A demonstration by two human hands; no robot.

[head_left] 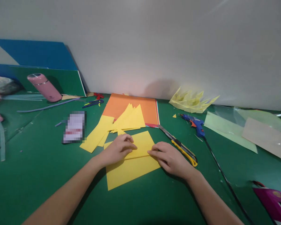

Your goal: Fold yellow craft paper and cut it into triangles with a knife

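A sheet of yellow paper (pixel 133 172) with a crease or folded edge across its middle lies at the table's centre. My left hand (pixel 120 147) is on its left part, fingers bent and thumb along the fold. At the right end of that fold, my right hand (pixel 167 156) has its fingers closed together on the paper's edge. Beyond the hands lie cut yellow paper triangles (pixel 131 118) and a yellow strip (pixel 98 132), partly on a stack of orange paper (pixel 142 107). Close to my right hand is a yellow utility knife (pixel 180 148), its blade out.
A blue glue gun (pixel 195 122) with a black cord lies right, near a pale yellow spiky paper piece (pixel 193 101) and a green sheet (pixel 227 131). Leftward are a blurred phone (pixel 75 126), scissors (pixel 93 103) and a pink bottle (pixel 45 87). A purple packet (pixel 273 200) sits at the lower right.
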